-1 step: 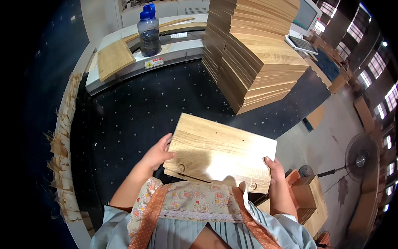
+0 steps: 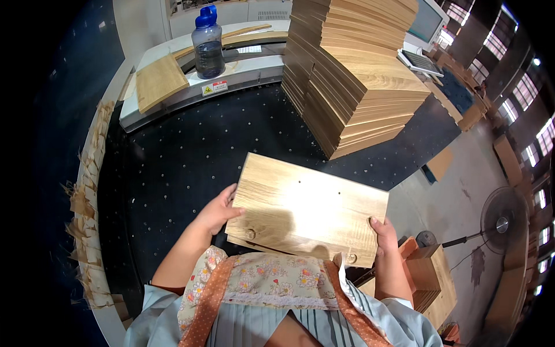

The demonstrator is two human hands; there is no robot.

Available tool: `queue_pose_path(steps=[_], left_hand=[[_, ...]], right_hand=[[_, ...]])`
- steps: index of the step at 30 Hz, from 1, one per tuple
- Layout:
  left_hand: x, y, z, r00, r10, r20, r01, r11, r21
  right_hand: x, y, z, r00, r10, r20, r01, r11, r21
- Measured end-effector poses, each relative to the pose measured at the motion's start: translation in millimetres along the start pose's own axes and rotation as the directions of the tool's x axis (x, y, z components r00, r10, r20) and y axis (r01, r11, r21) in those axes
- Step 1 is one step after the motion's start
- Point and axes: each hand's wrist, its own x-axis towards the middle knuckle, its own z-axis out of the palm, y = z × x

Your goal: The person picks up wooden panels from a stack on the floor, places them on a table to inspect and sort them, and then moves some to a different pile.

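I hold a rectangular wood-grain board [image 2: 266,199] in front of my apron, above the black table. Two small holes show near its far edge, and two round recesses lie near its near edge. Closed on its left end is my left hand [image 2: 217,211], thumb on top and fingers mostly hidden beyond the edge. My right hand [image 2: 383,235] grips the right end, also with its thumb on the face. Along the lower left, the edge of another board [image 2: 241,242] peeks out underneath; how many pieces I hold is hidden.
A tall stack of boards [image 2: 352,87] stands on the studded black table [image 2: 202,144]. Behind it are a blue-capped water bottle [image 2: 208,49] and a loose board [image 2: 159,84] on a white machine ledge. To the right are a fan [image 2: 502,224], a keyboard [image 2: 421,61] and more boards [image 2: 430,272].
The held board has shifted slightly up and tilted a little, and the bright reflection on it has moved up. Both hands keep their grip.
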Motion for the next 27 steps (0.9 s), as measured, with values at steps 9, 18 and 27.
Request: queue_pose_path(steps=[9,18,27], left_hand=[[-13,32,-26,0.939,0.327,-0.11,-0.324,0.945,0.048],[-16,8,-40,0.894,0.417,-0.165,-0.411,0.909,0.068],[-17,-5,-39,0.893,0.422,-0.157,-0.389,0.899,0.2]], right_hand=[[44,-31,44,0.908,-0.286,0.308,0.355,0.913,-0.201],[49,-92,77,0.822,-0.312,0.477,0.546,0.667,-0.506],[20,-88,198,0.636,-0.006,0.771,0.715,-0.372,-0.592]])
